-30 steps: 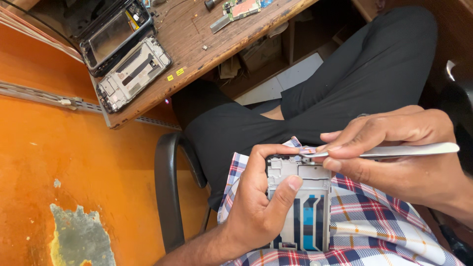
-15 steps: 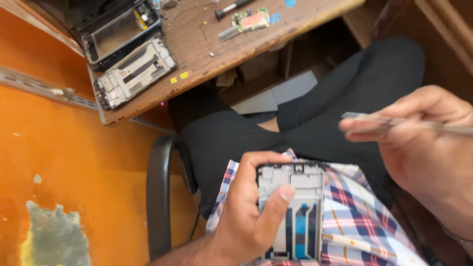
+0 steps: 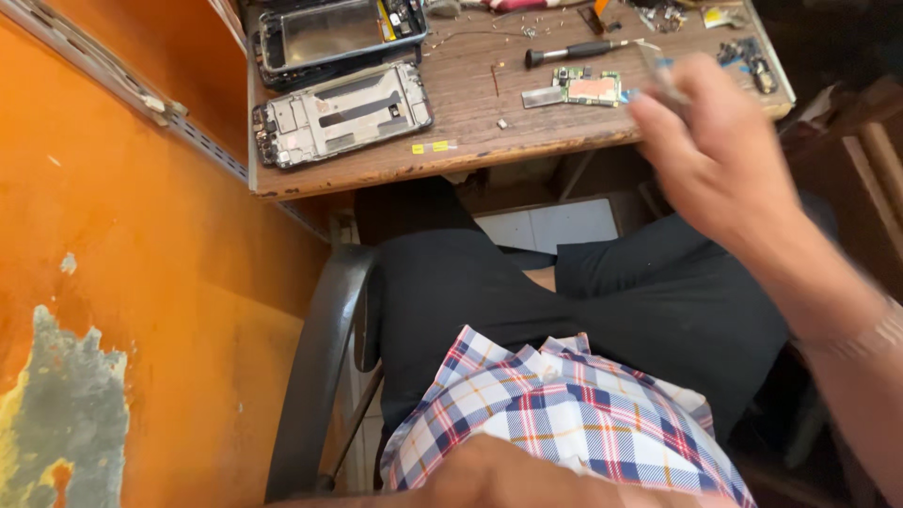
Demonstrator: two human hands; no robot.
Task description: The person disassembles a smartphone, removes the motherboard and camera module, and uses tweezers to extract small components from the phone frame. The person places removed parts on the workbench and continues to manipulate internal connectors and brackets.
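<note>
Head view: two phone frames (image 3: 340, 113), one circuit board (image 3: 576, 90), one screwdriver (image 3: 569, 52).

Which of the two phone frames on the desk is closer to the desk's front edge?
The silvery grey phone frame, showing bare metal and cut-outs. The other phone frame, with a black rim and a shiny panel, lies behind it, farther back on the wooden desk.

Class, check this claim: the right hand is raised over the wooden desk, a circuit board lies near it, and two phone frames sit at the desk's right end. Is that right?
Not quite. The head view shows the two phone frames at the left end of the desk, not the right. The rest holds: the right hand is raised over the desk, with the circuit board lying near it.
</note>
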